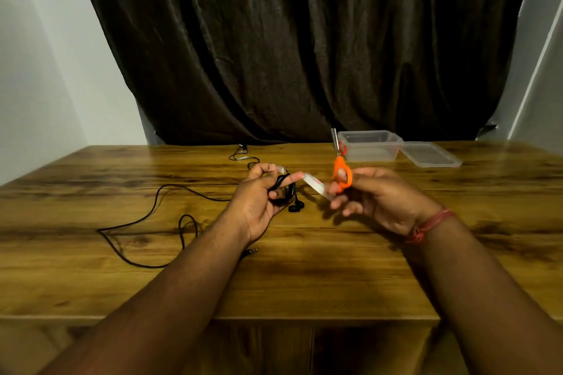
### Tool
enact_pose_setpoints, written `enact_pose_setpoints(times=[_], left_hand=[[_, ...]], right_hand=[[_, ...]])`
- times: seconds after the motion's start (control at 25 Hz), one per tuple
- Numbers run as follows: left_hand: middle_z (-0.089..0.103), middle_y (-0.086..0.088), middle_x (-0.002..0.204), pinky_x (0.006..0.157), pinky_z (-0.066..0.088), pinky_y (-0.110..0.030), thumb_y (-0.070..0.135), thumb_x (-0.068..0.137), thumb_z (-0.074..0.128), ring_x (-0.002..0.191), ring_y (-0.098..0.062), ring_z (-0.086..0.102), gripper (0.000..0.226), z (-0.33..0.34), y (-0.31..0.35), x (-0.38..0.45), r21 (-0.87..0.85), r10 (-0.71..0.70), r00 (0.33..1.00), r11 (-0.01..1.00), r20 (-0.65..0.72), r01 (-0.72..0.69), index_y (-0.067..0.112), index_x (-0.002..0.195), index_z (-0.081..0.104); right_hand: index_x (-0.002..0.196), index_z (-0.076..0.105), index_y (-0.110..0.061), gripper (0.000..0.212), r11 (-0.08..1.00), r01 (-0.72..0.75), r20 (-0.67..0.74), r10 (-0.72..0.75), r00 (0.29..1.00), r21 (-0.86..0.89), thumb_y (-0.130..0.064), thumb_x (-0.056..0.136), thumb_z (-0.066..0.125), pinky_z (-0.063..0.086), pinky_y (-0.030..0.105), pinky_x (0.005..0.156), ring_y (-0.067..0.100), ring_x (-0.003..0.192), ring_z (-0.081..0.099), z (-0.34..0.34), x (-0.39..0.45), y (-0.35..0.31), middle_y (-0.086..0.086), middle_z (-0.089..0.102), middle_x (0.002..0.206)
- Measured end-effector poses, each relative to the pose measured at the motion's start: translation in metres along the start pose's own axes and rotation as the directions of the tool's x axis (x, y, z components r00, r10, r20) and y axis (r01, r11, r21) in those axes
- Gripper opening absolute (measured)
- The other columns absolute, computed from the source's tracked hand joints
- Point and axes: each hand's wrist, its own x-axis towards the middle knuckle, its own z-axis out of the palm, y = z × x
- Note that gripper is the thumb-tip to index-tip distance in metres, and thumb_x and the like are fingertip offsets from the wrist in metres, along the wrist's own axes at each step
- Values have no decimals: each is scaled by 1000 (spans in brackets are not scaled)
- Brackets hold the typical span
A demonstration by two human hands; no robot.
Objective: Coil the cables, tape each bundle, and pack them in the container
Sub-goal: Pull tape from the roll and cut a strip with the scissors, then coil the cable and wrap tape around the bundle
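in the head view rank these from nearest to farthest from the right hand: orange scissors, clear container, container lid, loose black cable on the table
From the right hand:
1. orange scissors, held in that hand, blades pointing up.
2. clear container, just behind the hand.
3. container lid, beyond the hand, right of the container.
4. loose black cable, far across on the table's left side.

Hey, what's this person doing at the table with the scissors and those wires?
The left hand holds a coiled black earphone cable, earbuds dangling. The right hand grips orange-handled scissors and a roll of clear tape, a strip stretched toward the coil, seemingly about to be cut. A long black cable still lies loose on the wooden table, another thin one farther back. The clear container sits open, its lid beside it.
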Motion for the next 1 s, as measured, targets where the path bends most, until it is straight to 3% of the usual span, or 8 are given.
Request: enact_pose_setpoints(times=[0.04,0.12,0.16,0.24,0.36,0.56,0.76,1.0], left_hand=[[72,-22,110,109,39,-49,12,104,38,41,-2,33,17,0,0,-1,8,2,1000,1000,4,-2,21,92,46],[72,-23,110,112,37,-51,11,104,38,41,-2,33,17,1,-1,-2,22,6,1000,1000,16,-7,21,92,46],[72,-23,110,113,36,-51,11,104,38,42,-2,34,16,1,-1,-2,27,9,1000,1000,23,-10,21,93,46],[71,-24,111,114,34,-52,10,103,37,42,-2,34,16,1,-1,-2,30,15,1000,999,25,-16,21,94,46],[71,-25,112,114,34,-51,9,104,36,42,-2,35,18,2,-2,-1,39,26,999,999,33,-28,20,93,46],[69,-26,115,112,37,-50,7,104,36,41,0,40,19,5,-4,-1,108,54,997,992,52,-59,19,92,46],[71,-23,113,110,40,-50,10,104,39,42,-1,36,20,3,-6,1,162,56,997,985,55,-65,21,90,47],[71,-22,113,107,43,-46,13,104,40,44,-1,34,17,2,-5,0,167,50,998,984,47,-58,21,92,48]], right_hand=[[80,70,-7,25,969,-8,-241,-53,969,-245,-31,87,66,52,34,58,22,68,64,-11,4,3,18,68,85],[76,69,-10,32,620,-319,-555,-230,800,-717,-39,86,66,48,36,66,28,73,62,-40,9,8,14,69,81],[80,69,-9,33,484,-448,-616,-272,739,-752,-41,85,65,48,36,70,32,80,63,-51,8,9,16,70,87],[93,71,-7,36,446,-547,-686,-253,682,-708,-42,83,64,50,36,78,36,92,64,-62,1,8,20,70,100],[107,69,-7,40,351,-619,-709,-277,648,-703,-41,87,59,50,37,87,36,107,64,-60,-7,2,18,68,115],[118,64,-6,46,114,-690,-697,-197,690,-715,-34,80,67,50,39,95,36,115,55,-77,-29,-11,20,52,132],[104,67,-10,35,43,-666,-664,-153,732,-745,-39,85,64,50,34,82,30,97,62,-93,-57,-23,15,65,104],[104,65,-10,30,1,-688,-686,-88,722,-725,-33,85,67,54,36,85,28,100,63,-93,-61,-28,13,66,107]])
